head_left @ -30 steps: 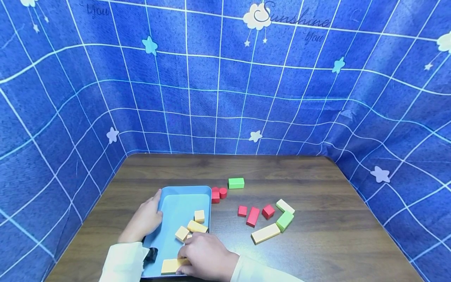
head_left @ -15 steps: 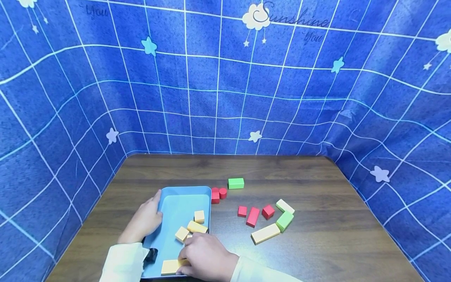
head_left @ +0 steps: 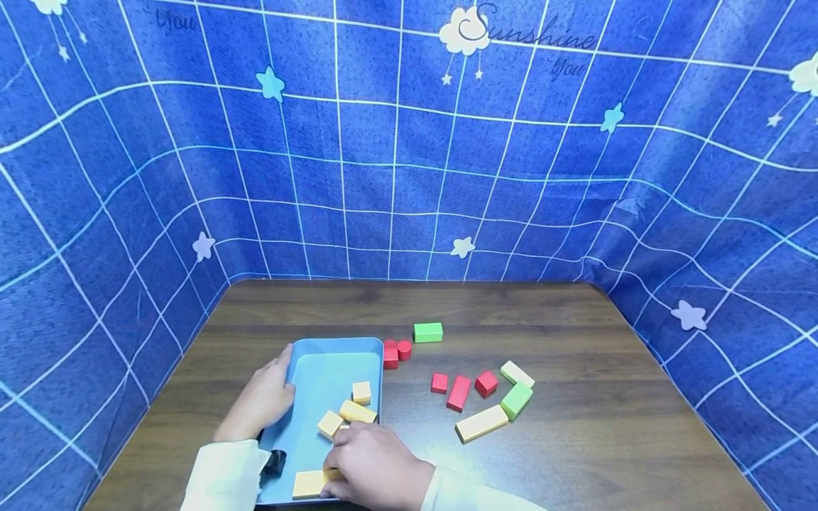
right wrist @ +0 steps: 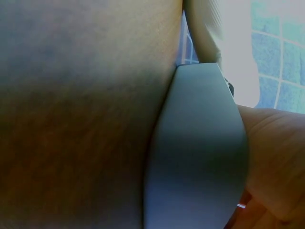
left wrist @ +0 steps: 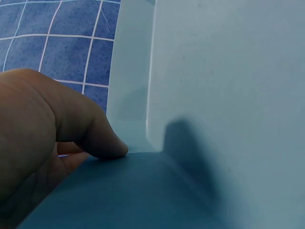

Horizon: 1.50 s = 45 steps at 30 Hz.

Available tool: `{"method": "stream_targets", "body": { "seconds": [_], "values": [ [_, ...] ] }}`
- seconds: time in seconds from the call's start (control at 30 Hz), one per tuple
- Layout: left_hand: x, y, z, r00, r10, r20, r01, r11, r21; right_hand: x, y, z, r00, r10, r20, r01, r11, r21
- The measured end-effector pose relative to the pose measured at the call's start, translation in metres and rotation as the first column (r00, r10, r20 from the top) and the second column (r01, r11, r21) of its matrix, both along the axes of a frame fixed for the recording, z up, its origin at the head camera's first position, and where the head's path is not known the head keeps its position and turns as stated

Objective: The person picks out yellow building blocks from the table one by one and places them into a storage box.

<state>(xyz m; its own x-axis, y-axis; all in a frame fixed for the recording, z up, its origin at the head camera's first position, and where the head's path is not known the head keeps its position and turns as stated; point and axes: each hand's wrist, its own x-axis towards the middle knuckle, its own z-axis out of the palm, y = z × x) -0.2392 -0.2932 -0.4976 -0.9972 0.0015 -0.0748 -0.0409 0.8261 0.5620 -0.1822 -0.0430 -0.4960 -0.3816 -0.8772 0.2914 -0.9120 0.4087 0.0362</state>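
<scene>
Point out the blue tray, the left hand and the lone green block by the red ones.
blue tray (head_left: pixel 322 372), head view, bare floor.
left hand (head_left: pixel 258 401), head view, back of hand.
green block (head_left: pixel 428 332), head view, top face.

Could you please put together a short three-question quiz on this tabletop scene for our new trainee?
1. True or false: the left hand holds the left rim of the blue tray.
2. How many yellow blocks lie in the tray clear of the right hand? A) one B) three C) six
3. Fill in: the long block nearest the tray's near edge, touched by the right hand, is ____ in colour.

Key
1. True; the thumb lies over the rim.
2. B: a small square block, a flat block and another small block.
3. Yellow; that long block lies partly under the fingers.
</scene>
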Motion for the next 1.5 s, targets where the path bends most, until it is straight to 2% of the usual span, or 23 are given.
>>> {"method": "stream_targets", "body": {
  "seconds": [0.37,0.7,0.9,1.13,1.5],
  "values": [
    [-0.002,0.001,0.001,1.0,-0.002,-0.005,0.002,1.0,-0.012,-0.002,0.006,0.0,0.999,0.015,0.032,-0.012,0.998,-0.069],
    [-0.002,0.001,0.001,1.0,-0.003,-0.003,0.003,1.0,-0.011,0.0,0.015,0.0,0.999,0.004,-0.047,-0.011,0.988,-0.151],
    [-0.002,0.001,0.003,1.0,-0.01,-0.018,0.01,1.0,-0.018,-0.001,0.021,0.003,0.997,-0.008,-0.075,-0.004,0.988,-0.156],
    [-0.001,0.001,0.002,1.0,0.002,0.009,-0.002,1.0,-0.006,-0.003,0.03,0.007,1.0,0.018,0.001,-0.017,0.981,-0.193],
    [0.0,0.001,0.002,1.0,0.0,0.013,0.0,1.0,0.002,0.001,0.04,0.009,0.999,0.017,0.033,-0.008,0.967,-0.255]
  ]
}}
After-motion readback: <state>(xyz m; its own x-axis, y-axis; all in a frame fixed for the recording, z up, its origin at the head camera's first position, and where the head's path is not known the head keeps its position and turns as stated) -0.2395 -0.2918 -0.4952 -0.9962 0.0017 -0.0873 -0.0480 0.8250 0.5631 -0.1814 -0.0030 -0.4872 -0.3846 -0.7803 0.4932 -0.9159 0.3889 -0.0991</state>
